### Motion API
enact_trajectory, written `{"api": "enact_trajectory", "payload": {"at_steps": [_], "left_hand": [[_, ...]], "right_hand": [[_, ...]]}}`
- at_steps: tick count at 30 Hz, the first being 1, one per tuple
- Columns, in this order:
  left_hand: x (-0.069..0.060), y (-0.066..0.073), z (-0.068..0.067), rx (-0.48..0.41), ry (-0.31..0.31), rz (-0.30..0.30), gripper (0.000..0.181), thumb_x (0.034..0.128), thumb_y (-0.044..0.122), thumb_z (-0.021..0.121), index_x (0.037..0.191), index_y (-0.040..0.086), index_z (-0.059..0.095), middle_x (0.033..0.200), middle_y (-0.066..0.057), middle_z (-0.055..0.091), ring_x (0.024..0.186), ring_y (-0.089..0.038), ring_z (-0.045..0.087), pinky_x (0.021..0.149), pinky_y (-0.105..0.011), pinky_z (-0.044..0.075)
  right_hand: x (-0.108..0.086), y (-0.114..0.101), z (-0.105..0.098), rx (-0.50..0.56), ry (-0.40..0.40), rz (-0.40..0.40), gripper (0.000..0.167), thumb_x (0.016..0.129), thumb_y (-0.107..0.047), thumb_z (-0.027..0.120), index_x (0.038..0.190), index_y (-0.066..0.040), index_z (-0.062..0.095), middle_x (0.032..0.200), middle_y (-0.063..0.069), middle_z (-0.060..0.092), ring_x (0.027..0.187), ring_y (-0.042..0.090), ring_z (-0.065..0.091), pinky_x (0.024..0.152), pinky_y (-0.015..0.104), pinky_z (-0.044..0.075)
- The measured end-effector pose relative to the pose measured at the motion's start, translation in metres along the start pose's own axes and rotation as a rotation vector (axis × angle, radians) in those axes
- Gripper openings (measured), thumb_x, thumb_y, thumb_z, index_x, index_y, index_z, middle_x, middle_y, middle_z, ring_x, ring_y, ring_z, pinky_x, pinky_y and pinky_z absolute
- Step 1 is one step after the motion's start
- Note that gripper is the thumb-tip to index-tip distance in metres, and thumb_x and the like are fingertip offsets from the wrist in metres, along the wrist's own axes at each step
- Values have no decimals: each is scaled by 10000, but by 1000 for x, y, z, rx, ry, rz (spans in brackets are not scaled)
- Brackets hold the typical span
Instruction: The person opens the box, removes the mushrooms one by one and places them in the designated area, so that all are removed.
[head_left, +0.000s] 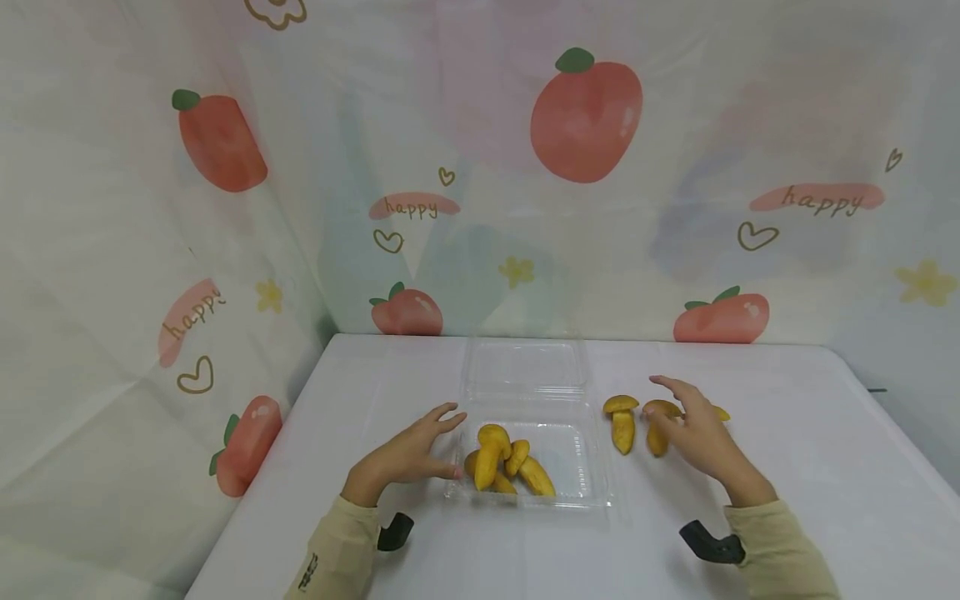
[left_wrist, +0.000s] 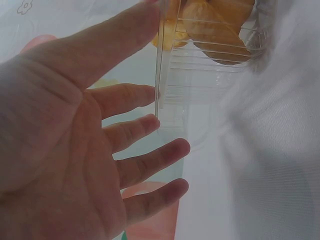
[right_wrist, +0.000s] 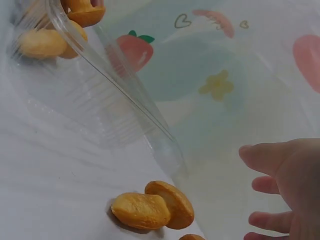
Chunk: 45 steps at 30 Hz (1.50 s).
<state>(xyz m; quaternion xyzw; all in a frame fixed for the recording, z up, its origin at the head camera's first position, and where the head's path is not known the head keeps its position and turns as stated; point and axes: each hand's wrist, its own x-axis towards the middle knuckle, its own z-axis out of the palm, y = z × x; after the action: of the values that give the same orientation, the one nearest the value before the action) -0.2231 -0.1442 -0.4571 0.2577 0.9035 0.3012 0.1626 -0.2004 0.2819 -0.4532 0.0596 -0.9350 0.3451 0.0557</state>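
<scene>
A clear plastic clamshell box (head_left: 585,467) stands mid-table with its lid (head_left: 525,367) folded back. Several yellow mushrooms (head_left: 487,458) lie at the left of its tray. My left hand (head_left: 405,450) is at the box's left side, fingers spread; in the left wrist view the thumb and fingertips reach its rim (left_wrist: 159,75), contact unclear. Above the mushrooms on the right hovers my right hand (head_left: 701,433), fingers apart and holding nothing. Beside it lie one mushroom (head_left: 621,423), a second (head_left: 660,429) partly behind the fingers, and a third (head_left: 722,413) mostly hidden by the hand.
The white table (head_left: 375,375) meets a fruit-print cloth (head_left: 480,275) at the back, and more of this cloth hangs on the left. Dark curved wrist mounts (head_left: 708,543) protrude from beneath both sleeves.
</scene>
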Motion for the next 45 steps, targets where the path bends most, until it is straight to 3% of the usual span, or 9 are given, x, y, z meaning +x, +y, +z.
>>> {"api": "enact_trajectory", "payload": {"at_steps": [4, 10, 16, 27, 35, 45], "left_hand": [[0, 0, 1, -1, -2, -3, 880, 852, 290, 825, 1575, 94, 364, 1678, -156, 223, 1526, -403, 285, 1202, -614, 300], [1, 0, 2, 0, 0, -5, 884, 848, 299, 828, 1574, 98, 366, 1677, -152, 224, 1526, -402, 285, 1200, -617, 303], [2, -2, 3, 6, 2, -10, 884, 848, 310, 828, 1575, 106, 368, 1679, -144, 224, 1528, -399, 282, 1200, -616, 303], [1, -4, 4, 8, -2, -10, 885, 849, 320, 826, 1575, 105, 368, 1680, -139, 222, 1529, -401, 278, 1200, -623, 300], [0, -3, 4, 14, 3, -2, 888, 849, 321, 826, 1575, 100, 365, 1678, -143, 225, 1527, -400, 285, 1199, -618, 305], [0, 0, 1, 15, 1, -9, 884, 851, 308, 827, 1575, 99, 365, 1678, -149, 225, 1524, -403, 286, 1200, -618, 302]], "right_hand": [[-2, -10, 6, 2, 0, -33, 564, 1005, -237, 633, 1470, 12, 432, 1498, 332, 399, 1365, 533, 378, 1072, 735, 360], [-4, -25, 17, -5, 12, -119, 538, 995, -242, 657, 1448, -16, 475, 1485, 308, 439, 1276, 483, 491, 1020, 674, 459], [-9, -38, 31, 24, -12, -157, 525, 996, -264, 651, 1444, -44, 486, 1508, 282, 425, 1381, 502, 409, 1063, 717, 393], [-16, -54, 60, 46, -22, -254, 523, 952, -198, 703, 1423, -56, 526, 1450, 211, 511, 1350, 448, 461, 1066, 694, 400], [-19, -64, 71, 33, -27, -288, 501, 945, -193, 712, 1406, -78, 553, 1444, 202, 528, 1348, 459, 476, 1066, 702, 391], [-25, -84, 88, 83, -137, -310, 502, 963, -202, 693, 1426, -92, 534, 1481, 196, 499, 1359, 430, 488, 1072, 658, 427]]}}
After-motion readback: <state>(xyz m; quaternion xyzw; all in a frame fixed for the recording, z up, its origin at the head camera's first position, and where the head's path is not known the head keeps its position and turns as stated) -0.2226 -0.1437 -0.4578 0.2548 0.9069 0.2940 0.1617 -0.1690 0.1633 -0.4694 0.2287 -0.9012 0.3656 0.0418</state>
